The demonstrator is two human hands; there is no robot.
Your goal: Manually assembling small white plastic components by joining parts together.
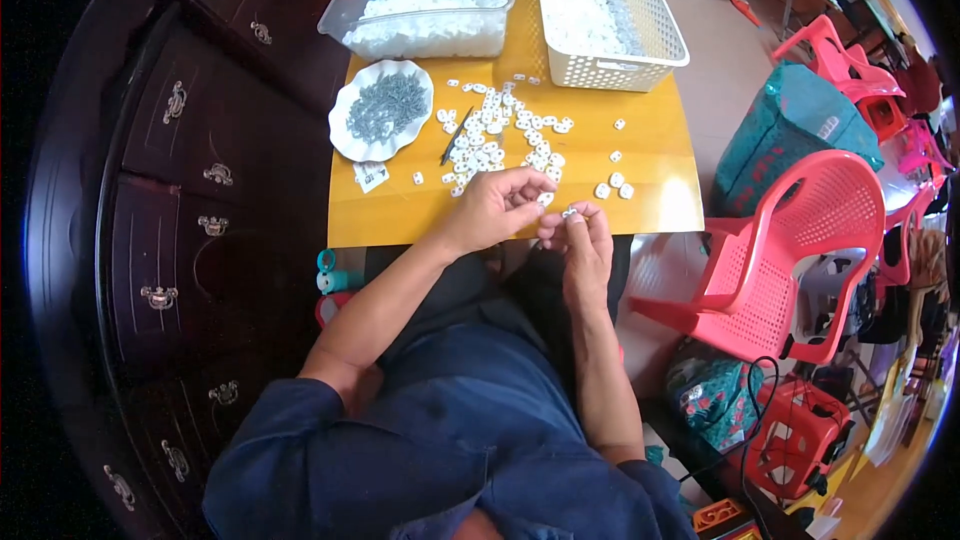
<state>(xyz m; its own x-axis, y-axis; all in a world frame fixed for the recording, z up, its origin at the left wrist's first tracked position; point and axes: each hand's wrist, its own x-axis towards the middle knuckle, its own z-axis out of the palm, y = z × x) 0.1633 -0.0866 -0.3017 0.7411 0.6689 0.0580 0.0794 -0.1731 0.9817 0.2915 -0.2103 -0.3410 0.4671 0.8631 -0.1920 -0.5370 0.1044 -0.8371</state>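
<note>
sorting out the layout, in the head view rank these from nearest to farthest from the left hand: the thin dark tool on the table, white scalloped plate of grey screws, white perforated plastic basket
1. Thin dark tool, just beyond the left hand, amid the loose white pieces.
2. White scalloped plate of grey screws, at the yellow table's left edge.
3. White perforated plastic basket, at the far right corner.

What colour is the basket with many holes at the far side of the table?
The perforated basket is white, seen clearly in the head view.

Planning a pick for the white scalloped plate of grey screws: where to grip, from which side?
Take the plate by its wavy rim at the near-left edge, approaching from the left. The rim is the only bare part; screws fill the middle, and white pieces and a dark tool crowd its right.
</note>
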